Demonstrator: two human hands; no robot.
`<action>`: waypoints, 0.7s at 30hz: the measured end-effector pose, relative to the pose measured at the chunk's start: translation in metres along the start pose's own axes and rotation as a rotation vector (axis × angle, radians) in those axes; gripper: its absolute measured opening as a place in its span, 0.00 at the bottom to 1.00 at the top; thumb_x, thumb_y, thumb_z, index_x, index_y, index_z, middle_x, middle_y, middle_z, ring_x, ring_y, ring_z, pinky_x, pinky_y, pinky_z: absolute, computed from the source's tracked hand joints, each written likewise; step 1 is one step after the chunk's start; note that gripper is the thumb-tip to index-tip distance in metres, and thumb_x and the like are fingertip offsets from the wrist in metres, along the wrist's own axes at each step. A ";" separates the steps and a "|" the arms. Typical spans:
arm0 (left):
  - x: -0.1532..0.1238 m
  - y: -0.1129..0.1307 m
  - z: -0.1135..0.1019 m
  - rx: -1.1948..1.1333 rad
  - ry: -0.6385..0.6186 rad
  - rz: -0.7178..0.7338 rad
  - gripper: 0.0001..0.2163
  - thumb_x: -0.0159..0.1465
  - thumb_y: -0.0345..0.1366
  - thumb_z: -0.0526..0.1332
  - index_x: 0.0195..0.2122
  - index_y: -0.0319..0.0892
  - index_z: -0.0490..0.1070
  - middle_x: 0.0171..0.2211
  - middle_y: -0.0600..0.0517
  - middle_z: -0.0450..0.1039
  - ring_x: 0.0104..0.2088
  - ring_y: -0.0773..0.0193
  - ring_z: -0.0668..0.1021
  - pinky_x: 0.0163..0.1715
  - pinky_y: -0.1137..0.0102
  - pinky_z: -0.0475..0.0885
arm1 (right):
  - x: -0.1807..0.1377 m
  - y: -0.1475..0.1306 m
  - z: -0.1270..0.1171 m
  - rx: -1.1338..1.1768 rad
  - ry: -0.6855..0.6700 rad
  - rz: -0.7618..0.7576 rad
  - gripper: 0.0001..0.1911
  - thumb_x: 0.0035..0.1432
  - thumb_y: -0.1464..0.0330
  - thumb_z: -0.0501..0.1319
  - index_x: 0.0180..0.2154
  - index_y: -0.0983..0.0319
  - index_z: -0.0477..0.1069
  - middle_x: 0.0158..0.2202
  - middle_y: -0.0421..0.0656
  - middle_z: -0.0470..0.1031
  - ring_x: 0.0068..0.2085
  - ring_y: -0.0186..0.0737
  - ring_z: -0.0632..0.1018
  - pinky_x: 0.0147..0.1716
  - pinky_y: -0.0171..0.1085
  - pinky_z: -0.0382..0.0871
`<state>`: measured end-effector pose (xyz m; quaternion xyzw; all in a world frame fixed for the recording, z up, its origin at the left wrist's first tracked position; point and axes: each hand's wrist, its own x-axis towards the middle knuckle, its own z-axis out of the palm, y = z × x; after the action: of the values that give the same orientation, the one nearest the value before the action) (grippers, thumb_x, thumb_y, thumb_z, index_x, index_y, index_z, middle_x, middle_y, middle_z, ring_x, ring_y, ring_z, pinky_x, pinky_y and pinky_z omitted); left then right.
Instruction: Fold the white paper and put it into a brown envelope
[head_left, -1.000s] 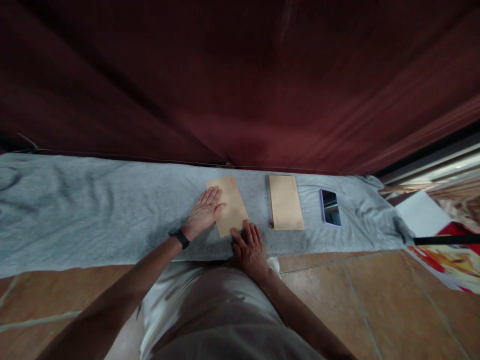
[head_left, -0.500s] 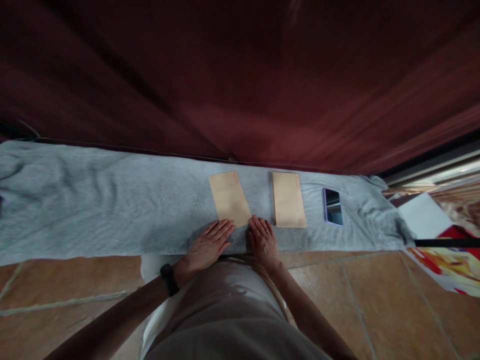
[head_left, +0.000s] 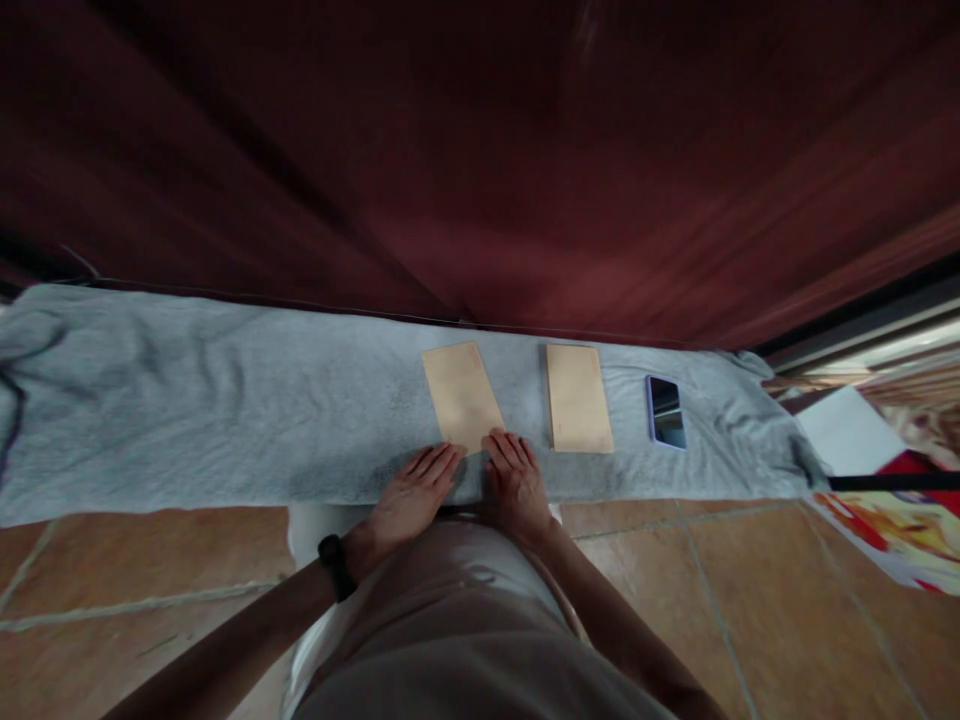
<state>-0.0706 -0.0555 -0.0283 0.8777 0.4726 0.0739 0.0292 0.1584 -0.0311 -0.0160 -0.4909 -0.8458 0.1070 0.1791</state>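
Two tan envelopes lie on a grey cloth (head_left: 187, 400) spread along the floor. The left envelope (head_left: 460, 394) is slightly tilted; the right envelope (head_left: 577, 410) lies straight. My left hand (head_left: 409, 497) rests flat on the cloth, fingers stretched out, its tips just short of the left envelope's near edge. Just to its right lies my right hand (head_left: 514, 482), flat as well, with its fingertips touching that envelope's near right corner. Neither hand holds anything. A black band sits on my left wrist.
A phone (head_left: 665, 411) with a lilac case lies on the cloth right of the envelopes. A dark red curtain (head_left: 480, 170) hangs behind the cloth. Tan floor tiles (head_left: 750, 600) are in front. White paper (head_left: 844, 432) and a colourful sheet (head_left: 900, 530) lie at far right.
My left hand has slid back off the left envelope to the cloth's near edge. My right hand has stayed by the envelope's near right corner, shifting only slightly.
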 end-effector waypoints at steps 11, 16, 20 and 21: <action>0.047 0.012 -0.024 0.087 -0.079 -0.032 0.24 0.66 0.21 0.50 0.60 0.43 0.71 0.58 0.43 0.75 0.60 0.52 0.74 0.55 0.58 0.72 | 0.022 0.021 0.012 -0.039 0.101 0.189 0.23 0.68 0.69 0.55 0.63 0.64 0.68 0.56 0.55 0.73 0.54 0.53 0.74 0.54 0.50 0.70; 0.055 0.018 -0.027 0.158 -0.097 0.039 0.20 0.66 0.21 0.51 0.56 0.37 0.74 0.56 0.39 0.75 0.56 0.49 0.76 0.50 0.59 0.73 | 0.038 0.029 0.014 0.334 0.156 0.344 0.23 0.64 0.68 0.57 0.58 0.65 0.73 0.44 0.53 0.77 0.45 0.50 0.77 0.50 0.47 0.73; 0.056 0.017 -0.030 0.147 -0.095 0.088 0.18 0.66 0.20 0.54 0.53 0.36 0.75 0.51 0.39 0.77 0.53 0.51 0.78 0.49 0.60 0.73 | 0.047 0.040 0.010 0.800 0.171 0.546 0.17 0.56 0.62 0.63 0.45 0.62 0.79 0.38 0.46 0.76 0.38 0.45 0.77 0.43 0.43 0.74; 0.057 0.016 -0.032 0.146 -0.092 0.096 0.17 0.66 0.20 0.55 0.53 0.36 0.74 0.50 0.39 0.78 0.52 0.51 0.78 0.49 0.60 0.73 | 0.049 0.041 0.009 0.861 0.165 0.562 0.16 0.55 0.61 0.64 0.42 0.61 0.79 0.36 0.44 0.76 0.37 0.44 0.77 0.41 0.42 0.74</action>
<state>-0.0313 -0.0179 0.0108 0.9016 0.4321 0.0002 -0.0168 0.1646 0.0311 -0.0293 -0.5877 -0.5439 0.4500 0.3952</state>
